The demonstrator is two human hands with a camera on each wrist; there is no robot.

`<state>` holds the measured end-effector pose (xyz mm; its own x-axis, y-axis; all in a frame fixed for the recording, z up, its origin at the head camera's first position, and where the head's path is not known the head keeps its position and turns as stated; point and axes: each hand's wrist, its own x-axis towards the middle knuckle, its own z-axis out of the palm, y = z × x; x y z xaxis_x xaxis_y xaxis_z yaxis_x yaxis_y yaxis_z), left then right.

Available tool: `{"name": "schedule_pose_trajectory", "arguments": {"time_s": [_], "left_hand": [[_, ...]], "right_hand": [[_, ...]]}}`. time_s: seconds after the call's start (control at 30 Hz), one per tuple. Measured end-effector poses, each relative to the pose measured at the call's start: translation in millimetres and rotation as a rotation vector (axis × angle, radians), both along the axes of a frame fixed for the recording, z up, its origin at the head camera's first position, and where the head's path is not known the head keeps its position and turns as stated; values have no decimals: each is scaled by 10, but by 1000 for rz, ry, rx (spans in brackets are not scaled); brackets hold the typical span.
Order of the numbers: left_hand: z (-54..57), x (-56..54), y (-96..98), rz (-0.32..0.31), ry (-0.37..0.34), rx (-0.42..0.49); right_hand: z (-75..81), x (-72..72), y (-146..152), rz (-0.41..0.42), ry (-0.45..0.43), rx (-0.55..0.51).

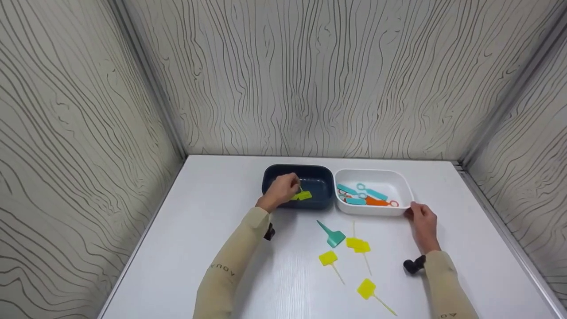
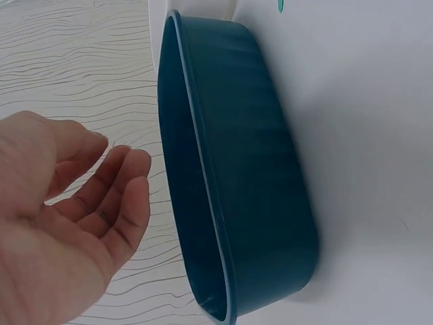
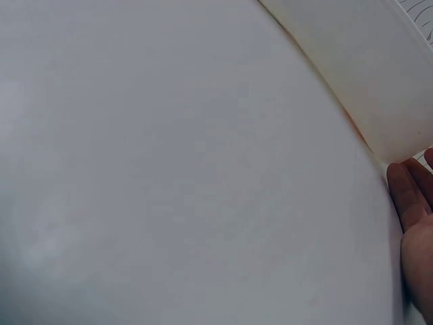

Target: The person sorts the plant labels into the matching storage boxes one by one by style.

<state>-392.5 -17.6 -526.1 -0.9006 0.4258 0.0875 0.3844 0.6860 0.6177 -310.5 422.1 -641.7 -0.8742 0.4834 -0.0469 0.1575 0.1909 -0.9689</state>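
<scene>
My left hand (image 1: 282,190) is over the dark blue bin (image 1: 325,204). In the left wrist view, its fingers are loosely bent and the thumb stands apart, with nothing visible between them. Yellow plant tags (image 1: 304,195) are just below it inside this bin; the rest of them is hidden by the hand. At the front right corner of the white bin (image 1: 376,211), my right hand (image 1: 424,223) pinches the rim area between thumb and fingers. Light blue tags (image 1: 376,194) and orange tags (image 1: 376,202) with ring ends lie in the white bin.
In front of the bins lie a green plant label (image 1: 335,238) and several yellow tags with thin stems, one (image 1: 366,289) nearest the front. The bins stand side by side on a white table (image 1: 177,266). Patterned walls (image 1: 283,79) enclose its back and sides.
</scene>
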Motion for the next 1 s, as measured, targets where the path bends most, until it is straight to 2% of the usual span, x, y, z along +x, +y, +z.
{"name": "schedule_pose_trajectory", "arguments": {"time_s": [0.2, 0.4, 0.77, 1.0], "left_hand": [[26, 80, 39, -13, 33, -2], [-16, 166, 109, -36, 101, -14], [-123, 327, 192, -94, 137, -7], [-225, 453, 210, -125, 121, 0]], "right_hand": [[-13, 7, -8, -11, 3, 2], [-21, -9, -4, -19, 39, -42], [-32, -25, 11, -16, 4, -8], [-47, -24, 13, -26, 11, -13]]}}
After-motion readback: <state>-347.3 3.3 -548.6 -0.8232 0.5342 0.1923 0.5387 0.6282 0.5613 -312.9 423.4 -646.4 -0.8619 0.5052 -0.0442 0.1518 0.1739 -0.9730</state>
